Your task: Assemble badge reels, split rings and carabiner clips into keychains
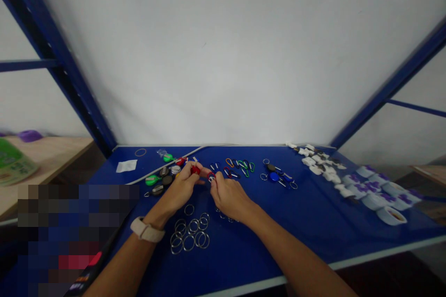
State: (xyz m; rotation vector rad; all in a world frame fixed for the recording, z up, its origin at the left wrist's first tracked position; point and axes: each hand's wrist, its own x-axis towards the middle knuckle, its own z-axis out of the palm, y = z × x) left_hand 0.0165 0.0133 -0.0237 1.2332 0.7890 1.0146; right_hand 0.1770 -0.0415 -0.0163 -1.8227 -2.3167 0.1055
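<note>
My left hand [184, 183] pinches a red badge reel [195, 170] above the blue table. Close beside it, my right hand [228, 194] is closed on a red carabiner [211, 177], and the two pieces almost meet between my fingers. Whether they are joined I cannot tell. Loose badge reels in green, black, white and red, such as a green reel [152, 179], lie left of my left hand. Several coloured carabiners [240, 165] rest beyond my right hand. Silver split rings [188, 242] are spread nearer to me, and small metal pieces [223, 215] sit partly hidden under my right wrist.
Assembled reels with rings [273, 177] lie right of centre. Farther right are white pieces [316, 163] in rows and white cups with purple parts [372, 188]. A white packet [126, 166] lies at the left, near a pale cord [167, 164]. Blue metal posts [69, 65] flank the table.
</note>
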